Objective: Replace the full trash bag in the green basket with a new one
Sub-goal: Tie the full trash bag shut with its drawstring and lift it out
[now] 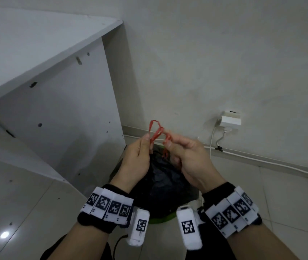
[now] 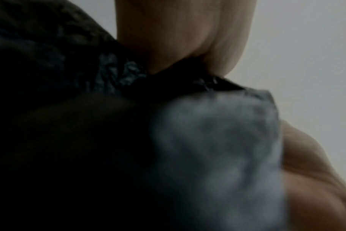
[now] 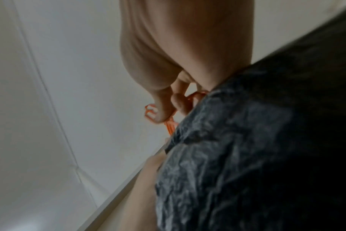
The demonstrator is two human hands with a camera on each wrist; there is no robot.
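A full black trash bag (image 1: 160, 182) sits in the green basket (image 1: 160, 219), of which only a strip of rim shows below the bag. Red drawstrings (image 1: 156, 133) rise from the bag's gathered mouth. My left hand (image 1: 145, 142) pinches one red loop above the bag. My right hand (image 1: 168, 141) pinches the other string close beside it, the strands crossing between the two hands. In the right wrist view my fingers (image 3: 164, 109) pinch the orange-red string (image 3: 170, 126) next to the crinkled black bag (image 3: 247, 148). The left wrist view is mostly filled by the dark bag (image 2: 89, 125).
A white cabinet (image 1: 55, 91) stands at the left, close to the basket. Behind is a pale wall with a white socket box (image 1: 231, 120) and white cables (image 1: 262, 160) running along the skirting. Pale floor tiles (image 1: 27, 212) spread left and right.
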